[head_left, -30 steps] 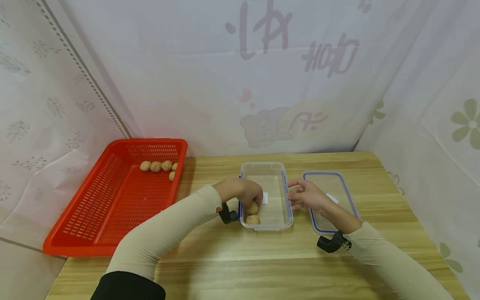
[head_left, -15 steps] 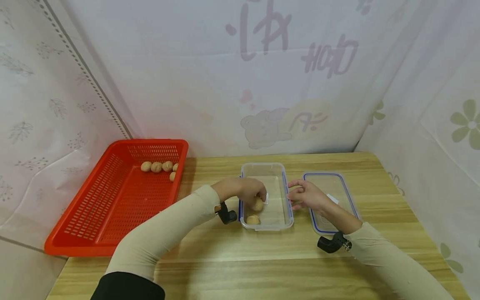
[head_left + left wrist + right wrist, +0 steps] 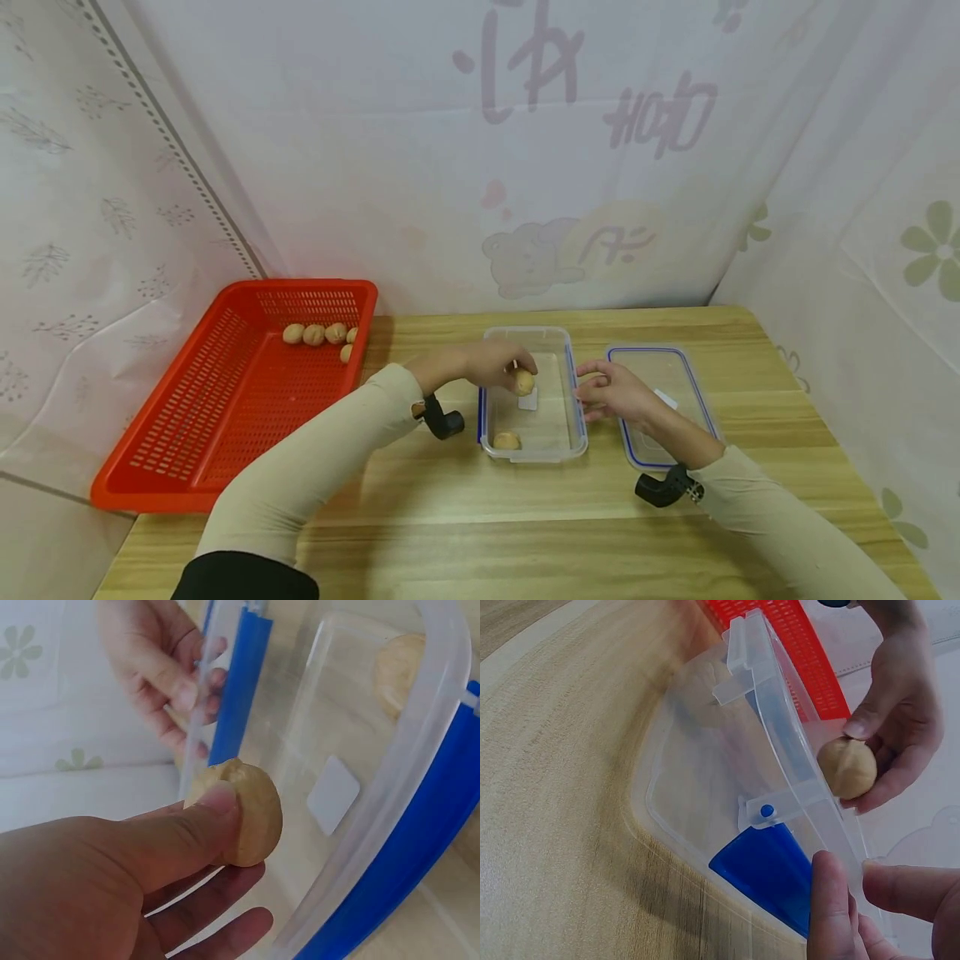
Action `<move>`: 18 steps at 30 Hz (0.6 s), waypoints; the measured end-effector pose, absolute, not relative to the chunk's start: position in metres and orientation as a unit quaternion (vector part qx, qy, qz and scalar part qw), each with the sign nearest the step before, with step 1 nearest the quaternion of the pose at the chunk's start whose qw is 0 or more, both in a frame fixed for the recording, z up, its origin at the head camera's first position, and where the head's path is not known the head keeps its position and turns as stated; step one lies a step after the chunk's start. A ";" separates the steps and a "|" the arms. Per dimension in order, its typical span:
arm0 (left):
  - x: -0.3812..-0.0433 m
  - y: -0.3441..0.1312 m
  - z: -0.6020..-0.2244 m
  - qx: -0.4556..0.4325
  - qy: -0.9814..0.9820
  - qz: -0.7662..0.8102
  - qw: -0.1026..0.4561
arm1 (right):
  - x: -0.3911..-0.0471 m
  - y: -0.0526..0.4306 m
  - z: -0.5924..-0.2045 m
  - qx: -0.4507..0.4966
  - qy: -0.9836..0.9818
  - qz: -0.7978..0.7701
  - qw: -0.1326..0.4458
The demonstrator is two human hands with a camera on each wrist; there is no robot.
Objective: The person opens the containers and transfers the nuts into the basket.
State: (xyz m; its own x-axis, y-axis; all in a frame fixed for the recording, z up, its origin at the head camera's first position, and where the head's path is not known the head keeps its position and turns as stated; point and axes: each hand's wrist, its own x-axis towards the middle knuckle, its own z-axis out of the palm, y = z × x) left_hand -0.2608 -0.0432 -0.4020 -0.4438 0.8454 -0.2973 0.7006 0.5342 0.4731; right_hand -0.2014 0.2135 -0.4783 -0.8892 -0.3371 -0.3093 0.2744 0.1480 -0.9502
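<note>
In the head view my left hand (image 3: 491, 363) holds a walnut (image 3: 524, 382) over the clear plastic container (image 3: 534, 457). The left wrist view shows the thumb pressed on the walnut (image 3: 255, 814) and fingers beneath it. Another walnut (image 3: 506, 440) lies inside the container at its near left corner. A white label (image 3: 528, 399) shows on the container's floor. My right hand (image 3: 618, 393) touches the container's right side with fingers spread. Up close in the right wrist view, its thumb and fingers (image 3: 831, 900) meet the rim beside a blue latch (image 3: 761, 870).
A red plastic basket (image 3: 247, 417) stands at the left with several walnuts (image 3: 314, 334) in its far right corner. The clear lid (image 3: 651, 367) with a blue seal lies on the wooden table (image 3: 480, 542) right of the container, partly under my right arm. Patterned cloth hangs behind.
My left hand has lifted the walnut from the container's near left part, moving it up and away toward the middle. The other walnut stays in place. My right hand keeps its position.
</note>
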 end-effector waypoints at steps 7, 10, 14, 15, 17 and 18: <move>-0.267 -0.064 -0.390 0.453 0.840 0.186 0.233 | -0.201 0.214 -0.478 -0.024 0.719 -0.654 0.235; -0.269 -0.073 -0.385 0.443 0.842 0.212 0.224 | -0.202 0.214 -0.479 -0.027 0.720 -0.653 0.235; -0.269 -0.084 -0.378 0.421 0.848 0.234 0.220 | -0.202 0.215 -0.479 -0.030 0.720 -0.653 0.234; -0.269 -0.086 -0.376 0.415 0.850 0.238 0.221 | -0.202 0.215 -0.480 -0.030 0.720 -0.652 0.233; -0.268 -0.092 -0.373 0.408 0.851 0.244 0.222 | -0.202 0.215 -0.480 -0.028 0.721 -0.652 0.234; -0.267 -0.095 -0.372 0.405 0.852 0.247 0.222 | -0.202 0.215 -0.480 -0.027 0.721 -0.652 0.234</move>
State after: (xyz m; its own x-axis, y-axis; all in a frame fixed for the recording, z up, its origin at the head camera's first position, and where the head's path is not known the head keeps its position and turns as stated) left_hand -0.2674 -0.0951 -0.3718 -0.5736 0.7998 -0.1768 0.5806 0.5492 0.6010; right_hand -0.2016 0.2149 -0.4797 -0.8887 -0.3450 -0.3019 0.2659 0.1485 -0.9525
